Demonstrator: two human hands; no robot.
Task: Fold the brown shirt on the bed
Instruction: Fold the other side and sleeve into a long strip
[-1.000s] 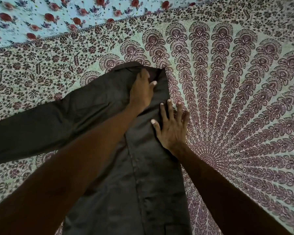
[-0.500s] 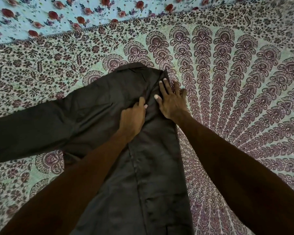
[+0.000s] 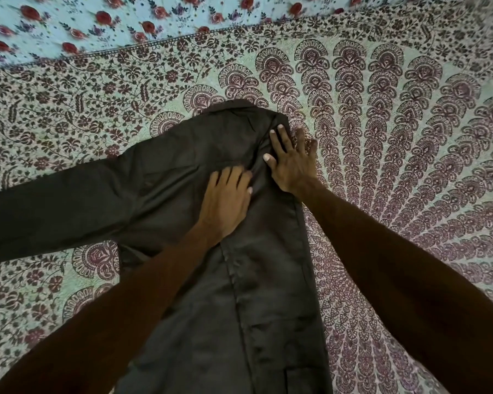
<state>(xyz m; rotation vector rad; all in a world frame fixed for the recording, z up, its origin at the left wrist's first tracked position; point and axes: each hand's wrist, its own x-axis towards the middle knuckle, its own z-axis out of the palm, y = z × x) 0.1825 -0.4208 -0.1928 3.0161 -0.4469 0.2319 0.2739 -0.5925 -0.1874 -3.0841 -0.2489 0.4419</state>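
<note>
brown shirt on bed | left hand, right hand spread flat | pinning right-side fold, likely to set the crease

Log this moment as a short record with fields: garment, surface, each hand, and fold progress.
garment: brown shirt, lying flat, one sleeve stretched out to the left
surface: patterned bedspread
left hand: palm down on the shirt's chest
right hand: flat, fingers spread over the folded right edge near the collar
fold progress: right side folded in; left sleeve not yet folded
</note>
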